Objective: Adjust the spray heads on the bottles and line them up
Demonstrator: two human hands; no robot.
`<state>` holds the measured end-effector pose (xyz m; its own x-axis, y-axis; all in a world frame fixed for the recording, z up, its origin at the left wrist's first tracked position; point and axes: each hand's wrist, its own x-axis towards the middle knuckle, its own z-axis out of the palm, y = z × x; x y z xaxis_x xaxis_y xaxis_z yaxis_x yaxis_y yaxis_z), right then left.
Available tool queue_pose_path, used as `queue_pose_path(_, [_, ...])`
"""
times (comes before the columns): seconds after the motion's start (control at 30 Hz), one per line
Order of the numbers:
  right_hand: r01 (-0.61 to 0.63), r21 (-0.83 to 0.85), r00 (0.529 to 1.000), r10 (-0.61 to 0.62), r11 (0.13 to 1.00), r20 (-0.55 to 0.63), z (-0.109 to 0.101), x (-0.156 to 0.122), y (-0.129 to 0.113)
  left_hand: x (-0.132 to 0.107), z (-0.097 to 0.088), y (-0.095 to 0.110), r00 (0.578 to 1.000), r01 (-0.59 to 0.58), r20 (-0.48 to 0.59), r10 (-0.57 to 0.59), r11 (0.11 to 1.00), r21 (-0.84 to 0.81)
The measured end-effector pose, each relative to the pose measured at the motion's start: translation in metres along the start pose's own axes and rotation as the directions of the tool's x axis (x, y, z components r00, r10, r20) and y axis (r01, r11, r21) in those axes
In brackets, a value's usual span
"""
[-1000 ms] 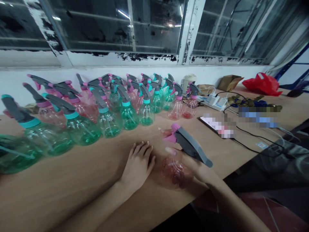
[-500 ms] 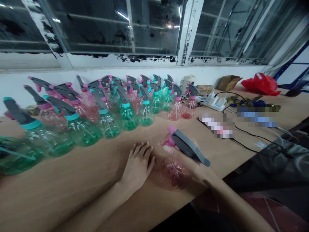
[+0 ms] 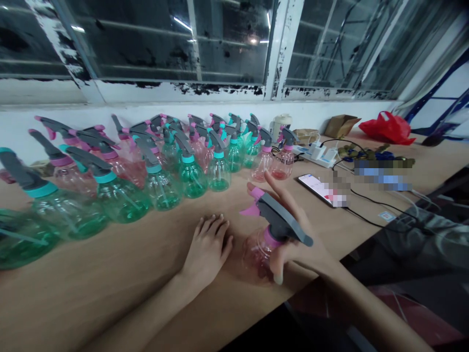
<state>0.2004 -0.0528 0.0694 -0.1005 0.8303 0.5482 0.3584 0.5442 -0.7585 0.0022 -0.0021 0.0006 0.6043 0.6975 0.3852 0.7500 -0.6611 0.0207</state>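
A pink spray bottle (image 3: 258,254) with a grey and pink trigger head (image 3: 280,220) stands on the brown table (image 3: 146,278) in front of me. Around its far and right sides is my right hand (image 3: 304,239), its fingers spread and its thumb pointing down beside the neck. The fingers look apart from the head, though part of the hand is hidden behind it. Palm down on the table, left of this bottle, rests my left hand (image 3: 208,247), open and holding nothing. Green spray bottles (image 3: 164,188) and pink ones stand in rows beyond it.
A phone (image 3: 318,188) lies to the right with a cable running from it. Behind it are a white power strip (image 3: 320,156) with chargers, a brown paper bag (image 3: 340,126) and a red plastic bag (image 3: 386,128). Windows line the back wall.
My right hand has loosened from the trigger head: its fingers have spread and its thumb has dropped beside the neck. The left hand stays flat on the table. The view has shifted slightly.
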Motion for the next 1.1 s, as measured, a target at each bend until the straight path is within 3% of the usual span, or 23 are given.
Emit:
queue_pose_path(0.1, [0.031, 0.111, 0.999, -0.029, 0.993, -0.018, 0.002, 0.001, 0.004, 0.000, 0.000, 0.001, 1.000, -0.001, -0.002, 0.001, 1.000, 0.008])
queue_pose_path(0.27, [-0.016, 0.112, 1.000, 0.018, 0.994, -0.023, 0.001, -0.010, 0.002, 0.000, 0.000, 0.000, 1.000, 0.000, 0.003, 0.000, 1.000, 0.011])
queue_pose_path(0.47, [-0.078, -0.181, 0.997, 0.075, 0.980, -0.020, -0.011, -0.052, 0.006, 0.001, 0.001, -0.001, 1.000, 0.019, 0.020, -0.019, 1.000, -0.003])
queue_pose_path(0.67, [-0.042, -0.496, 0.993, -0.019, 0.867, -0.117, 0.014, -0.077, 0.007, 0.001, 0.004, -0.001, 1.000, 0.012, -0.011, -0.012, 1.000, 0.003])
queue_pose_path(0.87, [-0.066, -0.611, 0.986, -0.043, 0.789, -0.161, 0.017, -0.038, 0.022, 0.000, 0.004, -0.001, 1.000, 0.016, -0.020, -0.016, 1.000, -0.001])
queue_pose_path(1.1, [-0.118, -0.727, 0.971, -0.074, 0.676, -0.226, 0.005, 0.047, 0.081, 0.000, 0.006, -0.001, 0.999, 0.023, -0.029, -0.024, 1.000, -0.009])
